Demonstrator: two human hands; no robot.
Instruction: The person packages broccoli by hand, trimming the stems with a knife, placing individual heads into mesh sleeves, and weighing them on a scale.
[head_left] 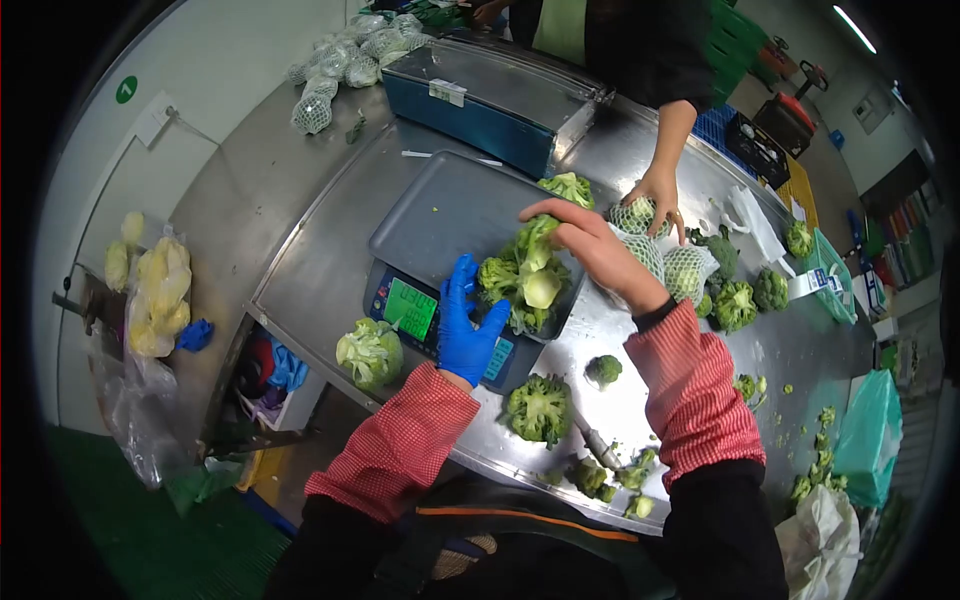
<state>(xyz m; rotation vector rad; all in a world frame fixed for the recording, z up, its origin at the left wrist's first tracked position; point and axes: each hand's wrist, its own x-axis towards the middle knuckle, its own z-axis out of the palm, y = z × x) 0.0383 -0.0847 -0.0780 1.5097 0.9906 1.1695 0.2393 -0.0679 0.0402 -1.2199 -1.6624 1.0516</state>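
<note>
My left hand (470,325), in a blue glove, has its fingers apart beside the scale's lit green display (410,309). Just right of it, cut broccoli (500,278) is heaped on the near end of the grey weighing tray (435,215). Bare, my right hand (590,245) curls its fingers over a broccoli piece (537,240) at the top of that heap; the thumb side is hidden. Close to the scale, a trimmed pale-green head (369,353) lies on the left and a broccoli head (540,410) in front. A knife (597,443) rests near that head.
Across the table, another person's hand (655,195) touches a netted head (635,215). More netted heads (688,272) and loose broccoli (735,305) lie right. A metal-topped box (490,95) stands behind the scale, netted produce (340,60) back left. Green bags (868,435) hang at right.
</note>
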